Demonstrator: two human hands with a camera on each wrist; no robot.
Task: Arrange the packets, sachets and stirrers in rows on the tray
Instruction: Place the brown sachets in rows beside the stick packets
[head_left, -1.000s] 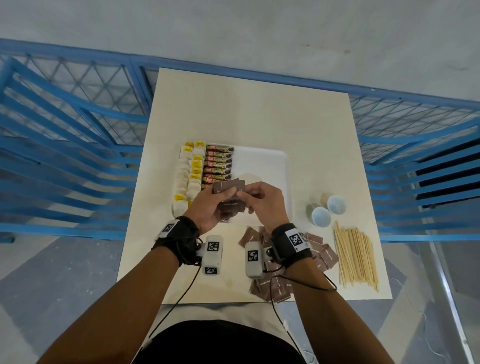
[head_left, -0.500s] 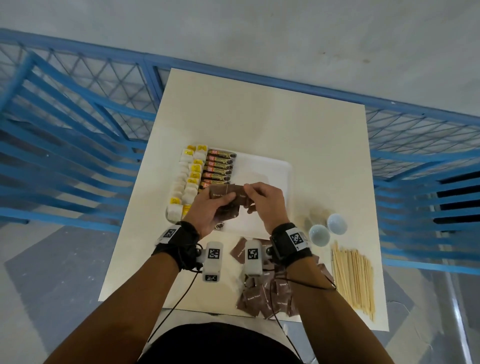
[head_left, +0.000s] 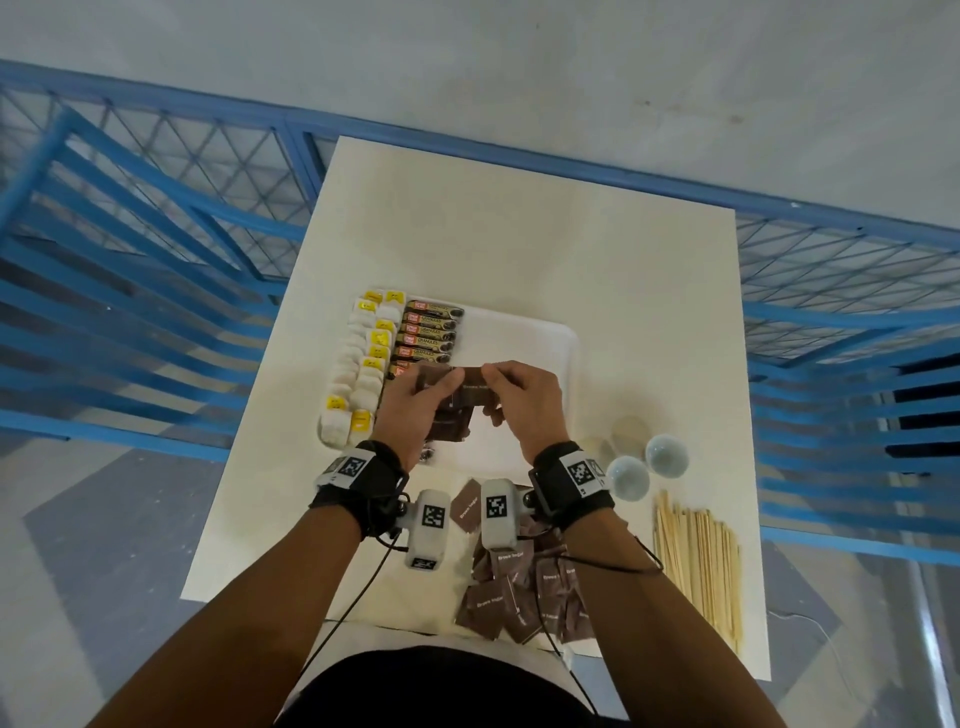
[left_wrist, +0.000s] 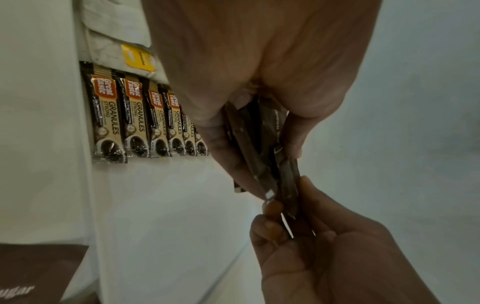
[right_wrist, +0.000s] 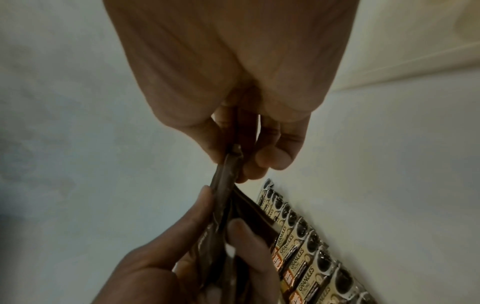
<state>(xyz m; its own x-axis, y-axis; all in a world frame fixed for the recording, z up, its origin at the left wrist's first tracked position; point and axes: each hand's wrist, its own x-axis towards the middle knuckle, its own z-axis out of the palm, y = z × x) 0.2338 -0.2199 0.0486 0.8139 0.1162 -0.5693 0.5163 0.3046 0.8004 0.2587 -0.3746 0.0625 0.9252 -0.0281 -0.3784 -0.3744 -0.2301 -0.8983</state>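
1. Brown sugar sachets (head_left: 457, 410): a small stack held above the white tray (head_left: 561, 353), near its middle, just right of the coffee stick row (head_left: 428, 335)
2. Left hand (head_left: 415, 410): fingers curled round the stack, thumb on top
3. Right hand (head_left: 519, 400): thumb and forefinger pinching the top sachet's far right corner
4. Key relation: the pinched sachet lies between both hands; bare tray floor lies directly under and right of it, nearer the right hand
5. Loose sachets (head_left: 524, 587) and wooden stirrers (head_left: 698, 566): on the table, off the tray, not yet arranged
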